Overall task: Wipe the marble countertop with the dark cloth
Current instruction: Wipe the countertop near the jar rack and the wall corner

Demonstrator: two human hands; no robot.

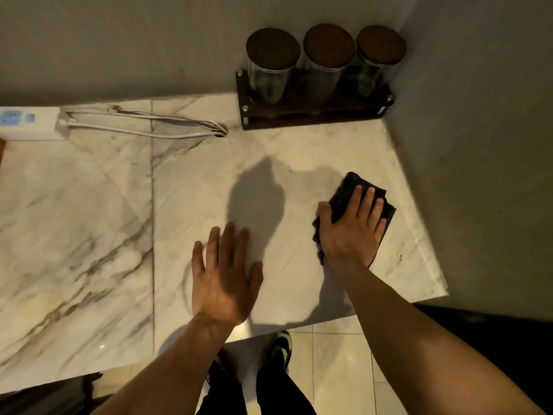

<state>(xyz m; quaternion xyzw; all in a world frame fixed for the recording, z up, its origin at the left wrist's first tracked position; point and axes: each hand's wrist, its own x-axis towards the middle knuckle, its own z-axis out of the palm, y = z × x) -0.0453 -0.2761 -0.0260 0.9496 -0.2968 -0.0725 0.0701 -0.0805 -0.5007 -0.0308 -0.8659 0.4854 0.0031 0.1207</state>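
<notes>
The white marble countertop (pixel 89 205) with grey veins fills the middle of the view. A dark folded cloth (pixel 348 190) lies flat on it near the right end. My right hand (pixel 353 226) presses down on the cloth with fingers spread, covering most of it. My left hand (pixel 224 277) rests palm down on the bare marble to the left of the cloth, fingers apart and holding nothing. Both forearms reach in from the bottom of the frame.
A dark wooden rack (pixel 314 115) with three lidded glass jars (pixel 327 61) stands in the back right corner. A white power strip (pixel 30 122) and its cables (pixel 143 127) lie at the back left. A wall (pixel 478 145) borders the right end. The front edge (pixel 299 323) overhangs a tiled floor.
</notes>
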